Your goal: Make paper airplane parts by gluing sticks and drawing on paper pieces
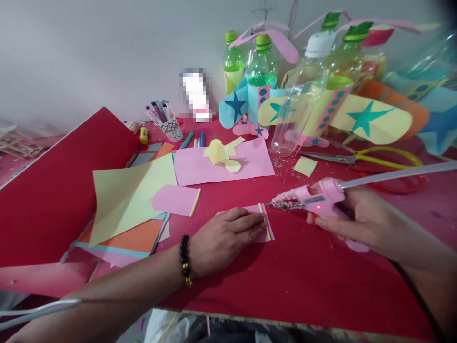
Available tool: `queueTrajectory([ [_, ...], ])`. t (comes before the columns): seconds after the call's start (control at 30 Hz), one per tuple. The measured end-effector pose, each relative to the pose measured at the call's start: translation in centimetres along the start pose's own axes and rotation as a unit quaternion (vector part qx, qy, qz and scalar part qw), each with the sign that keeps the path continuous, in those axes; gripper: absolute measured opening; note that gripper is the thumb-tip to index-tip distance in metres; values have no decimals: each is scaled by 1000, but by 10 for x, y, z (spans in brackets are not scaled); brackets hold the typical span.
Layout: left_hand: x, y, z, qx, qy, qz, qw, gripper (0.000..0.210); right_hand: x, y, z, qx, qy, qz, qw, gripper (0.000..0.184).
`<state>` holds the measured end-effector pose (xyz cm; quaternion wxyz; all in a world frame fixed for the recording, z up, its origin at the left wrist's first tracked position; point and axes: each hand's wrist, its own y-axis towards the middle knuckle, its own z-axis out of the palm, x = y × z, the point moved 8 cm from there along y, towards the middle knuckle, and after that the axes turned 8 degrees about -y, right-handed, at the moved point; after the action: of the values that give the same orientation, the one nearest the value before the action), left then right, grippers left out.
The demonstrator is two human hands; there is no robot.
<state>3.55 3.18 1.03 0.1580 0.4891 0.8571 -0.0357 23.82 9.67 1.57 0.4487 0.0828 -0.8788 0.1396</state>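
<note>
My left hand [223,238] lies over a small pink paper piece [262,209], its fingers stretched out and pressing it to the table. Along that piece's right edge runs a narrow yellow strip [268,231], partly under my fingertips. My right hand [364,219] is wrapped round a pink hot glue gun [326,200] with a red light lit. The nozzle points left, close to the top of the yellow strip; I cannot tell if it touches. A long clear glue stick [400,174] sticks out of its back. A rounded pink paper [176,200] with a yellow strip on its edge lies left of my hand.
Behind lies a pink sheet [194,169] bearing yellow paper cutouts [217,152]. Scissors [357,157] and a yellow square [305,166] lie at right. Decorated plastic bottles [264,66] stand at the back. Coloured sheets [132,195] and a pen cup [171,129] are at left.
</note>
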Motion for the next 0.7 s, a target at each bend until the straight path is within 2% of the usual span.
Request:
queueTrajectory([
  [0.13,2,-1,2,2,-4,-4,1000,38,-2,0,8,46,-9,-23,999,33],
  [0.3,-1,0,0,-11,-3,14,1000,38,-12,0,12,52,3,-11,999,35],
  [0.7,0,0,-3,-31,-4,9,999,37,-13,2,13,53,-14,-12,998,30],
])
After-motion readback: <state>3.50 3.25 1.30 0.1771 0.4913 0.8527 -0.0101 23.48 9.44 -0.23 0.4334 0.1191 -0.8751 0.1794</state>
